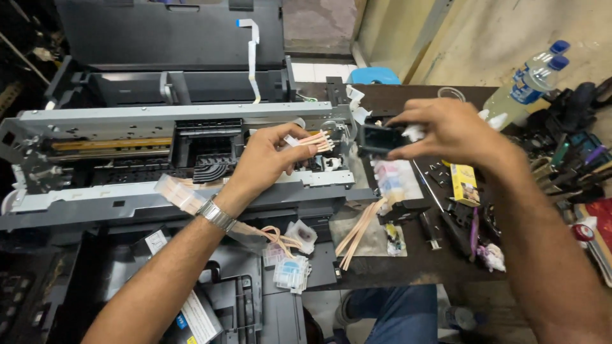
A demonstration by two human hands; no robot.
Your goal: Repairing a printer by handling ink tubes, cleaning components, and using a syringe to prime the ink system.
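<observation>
Head view: the left hand (pixel 271 156) pinches the end of a pale ribbon of thin tubes (pixel 313 140) over the opened printer (pixel 159 159), at about nine o'clock from the right hand (pixel 449 130). The right hand's fingers close around a small black carriage block (pixel 377 139), at the printer's three o'clock edge.
</observation>
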